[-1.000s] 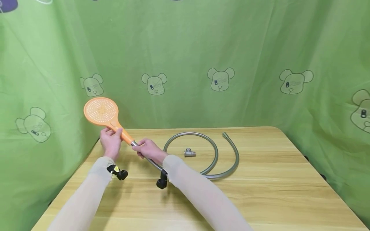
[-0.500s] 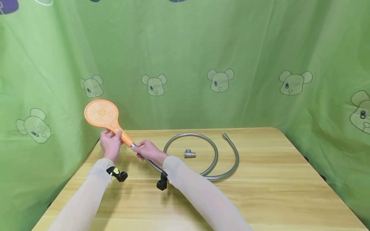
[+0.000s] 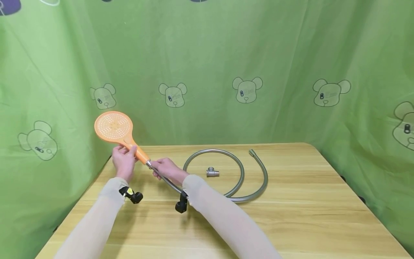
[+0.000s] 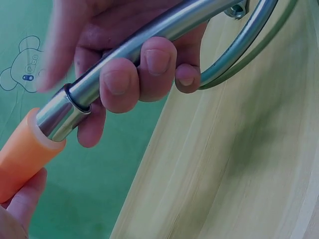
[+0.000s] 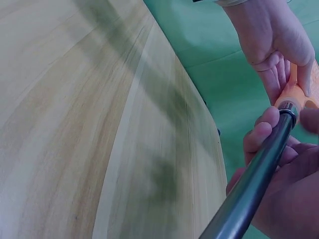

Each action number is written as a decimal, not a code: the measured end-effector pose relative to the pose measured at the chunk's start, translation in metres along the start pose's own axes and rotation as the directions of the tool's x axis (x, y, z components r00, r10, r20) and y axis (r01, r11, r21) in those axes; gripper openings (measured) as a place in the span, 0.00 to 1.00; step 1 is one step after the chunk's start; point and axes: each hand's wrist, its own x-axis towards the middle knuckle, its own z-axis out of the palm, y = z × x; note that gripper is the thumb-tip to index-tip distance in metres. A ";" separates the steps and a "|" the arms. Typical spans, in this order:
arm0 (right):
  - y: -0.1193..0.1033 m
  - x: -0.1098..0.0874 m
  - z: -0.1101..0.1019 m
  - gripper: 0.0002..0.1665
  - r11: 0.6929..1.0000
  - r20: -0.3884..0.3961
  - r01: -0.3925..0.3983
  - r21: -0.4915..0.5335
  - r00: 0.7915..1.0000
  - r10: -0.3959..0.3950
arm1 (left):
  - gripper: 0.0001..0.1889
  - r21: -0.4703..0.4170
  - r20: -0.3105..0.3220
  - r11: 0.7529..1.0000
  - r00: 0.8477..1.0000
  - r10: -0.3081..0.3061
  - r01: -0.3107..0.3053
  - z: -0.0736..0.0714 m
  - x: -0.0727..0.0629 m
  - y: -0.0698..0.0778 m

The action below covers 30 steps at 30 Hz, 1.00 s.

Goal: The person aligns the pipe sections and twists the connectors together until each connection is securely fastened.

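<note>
I hold the orange handheld shower head [image 3: 113, 125] raised at the far left of the table [image 3: 300, 223], spray face toward me, its handle [image 3: 142, 154] slanting down to the right. My left hand [image 3: 124, 162] grips that handle between thumb and fingers, just below the round face. A metal sleeve [image 4: 62, 117] sits at the handle's lower end, where the shiny flexible hose [image 4: 129, 49] meets it; how firmly they are joined I cannot tell. My right hand [image 3: 168, 169] is curled round the hose just beside the sleeve, fingertips against it, while its blurred thumb stands lifted off the metal.

Half a second ago that thumb lay forward at the joint; now it has drawn back, and more metal shows. I judge that my right hold has eased, leaving my left grip, which has not shifted, to do most of the steadying.

From there the hose runs under my right forearm, loops across the table and ends at the far right in a metal connector [image 3: 251, 153]. Within the loop, apart from the hose, lies a small silver tee fitting [image 3: 212, 172]. A green curtain [image 3: 207, 54] hangs behind.
</note>
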 end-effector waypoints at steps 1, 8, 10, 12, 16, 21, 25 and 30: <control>0.000 0.001 0.000 0.14 1.000 0.000 0.003 0.010 1.000 -0.003 | 0.32 0.001 -0.003 1.000 1.000 0.004 -0.004 0.000 0.000 0.000; 0.002 0.002 0.000 0.09 0.999 0.012 0.028 0.033 1.000 -0.029 | 0.31 0.008 -0.016 1.000 1.000 0.020 -0.020 0.000 -0.001 -0.002; 0.003 0.001 -0.001 0.08 0.999 0.020 0.030 0.029 0.999 -0.031 | 0.31 0.013 -0.016 1.000 1.000 0.022 -0.022 0.000 -0.001 -0.002; 0.003 0.001 -0.002 0.09 0.999 0.028 0.032 0.021 0.999 -0.033 | 0.31 0.008 -0.015 1.000 1.000 0.021 -0.020 0.000 -0.001 -0.002; 0.003 0.002 -0.003 0.14 0.999 0.034 0.034 0.019 0.999 -0.034 | 0.31 -0.009 -0.014 1.000 1.000 0.019 -0.019 0.000 -0.001 -0.001; 0.003 0.003 -0.004 0.11 1.000 0.010 0.021 0.021 1.000 -0.021 | 0.31 -0.027 -0.003 0.999 1.000 0.026 -0.026 0.000 0.000 -0.001; 0.002 0.002 -0.004 0.10 1.000 -0.003 0.021 0.022 1.000 -0.021 | 0.30 -0.027 -0.004 0.999 0.999 0.032 -0.032 0.001 0.002 -0.001; 0.001 0.002 -0.004 0.07 0.999 0.015 0.040 0.028 0.999 -0.040 | 0.30 -0.038 -0.012 0.998 0.999 0.042 -0.042 0.001 0.003 -0.002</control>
